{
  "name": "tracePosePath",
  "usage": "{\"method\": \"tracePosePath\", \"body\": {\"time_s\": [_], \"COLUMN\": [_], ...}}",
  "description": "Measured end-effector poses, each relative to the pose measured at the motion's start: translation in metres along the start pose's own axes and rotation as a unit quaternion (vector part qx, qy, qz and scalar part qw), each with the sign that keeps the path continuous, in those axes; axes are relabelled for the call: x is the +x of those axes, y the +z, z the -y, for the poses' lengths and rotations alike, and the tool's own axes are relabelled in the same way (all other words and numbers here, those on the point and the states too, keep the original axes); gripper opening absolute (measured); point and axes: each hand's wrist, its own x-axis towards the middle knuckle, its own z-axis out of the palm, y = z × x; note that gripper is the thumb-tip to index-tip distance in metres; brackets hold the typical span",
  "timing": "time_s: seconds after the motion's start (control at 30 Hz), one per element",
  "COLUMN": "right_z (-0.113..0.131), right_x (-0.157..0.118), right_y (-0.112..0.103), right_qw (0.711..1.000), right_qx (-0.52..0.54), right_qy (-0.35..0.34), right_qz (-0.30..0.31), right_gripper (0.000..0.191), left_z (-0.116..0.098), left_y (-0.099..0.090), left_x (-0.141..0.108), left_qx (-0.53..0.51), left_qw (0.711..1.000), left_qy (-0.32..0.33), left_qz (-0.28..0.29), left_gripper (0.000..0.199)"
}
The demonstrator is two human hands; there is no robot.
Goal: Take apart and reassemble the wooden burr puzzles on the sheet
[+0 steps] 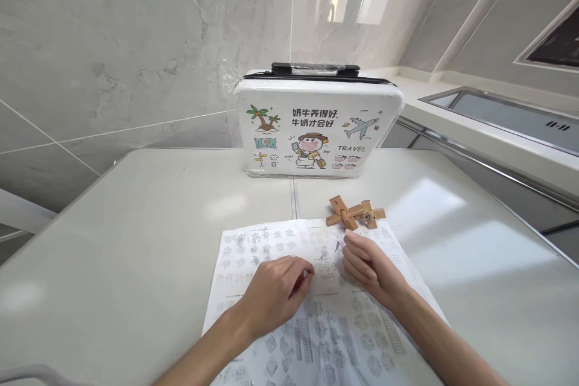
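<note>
A large printed instruction sheet (266, 280), covered in small diagrams, lies flat on the table. My left hand (277, 289) is over its middle, fingers curled and thumb bent in towards the index finger; nothing shows in it. To the right, my right hand (373, 268) is held over the sheet with its fingers folded together, and no object is visible in it. Just beyond the right fingertips are wooden puzzle pieces (344, 213), notched sticks crossed together, one marked "2". Beside them, touching or very close, sits a second crossed wooden cluster (371, 215) at the sheet's far edge.
A white cartoon-printed case (312, 132) with a black handle, partly wrapped in clear plastic, stands upright at the back of the white table (136, 235). Grey tiled walls rise behind it. A counter (497, 114) with a dark-framed panel runs along the right.
</note>
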Motion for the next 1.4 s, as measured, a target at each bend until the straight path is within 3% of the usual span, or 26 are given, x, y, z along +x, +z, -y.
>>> {"method": "tracePosePath", "body": {"time_s": [0.2,0.37,0.83,1.03,1.1,1.23,1.4], "right_z": [0.01,0.013,0.011,0.014,0.014,0.014,0.016], "right_x": [0.002,0.008,0.016,0.018,0.018,0.015,0.011], "right_y": [-0.012,-0.021,-0.043,-0.047,-0.047,-0.043,-0.029], "right_qw": [0.965,0.941,0.923,0.907,0.91,0.927,0.958], "right_qx": [0.258,0.329,0.38,0.418,0.41,0.368,0.231], "right_qy": [-0.046,-0.045,-0.022,-0.021,-0.027,-0.057,-0.133], "right_qz": [-0.035,-0.066,-0.054,-0.056,-0.049,-0.045,-0.109], "right_gripper": [0.061,0.042,0.005,0.008,0.005,0.018,0.016], "left_z": [0.0,0.0,-0.001,0.0,0.0,-0.001,-0.002], "left_y": [0.0,0.0,0.0,0.001,0.0,0.0,-0.001], "left_x": [0.0,0.0,-0.001,-0.001,-0.001,0.0,0.0], "left_qx": [-0.005,-0.002,-0.005,-0.003,-0.002,0.001,-0.003], "left_qw": [1.0,1.0,1.0,1.0,1.0,1.0,1.0], "left_qy": [0.001,0.0,-0.001,0.002,0.004,0.007,0.003], "left_qz": [0.001,0.0,0.002,-0.003,-0.003,-0.002,0.001], "left_gripper": [0.016,0.016,0.016,0.017,0.018,0.019,0.017]}}
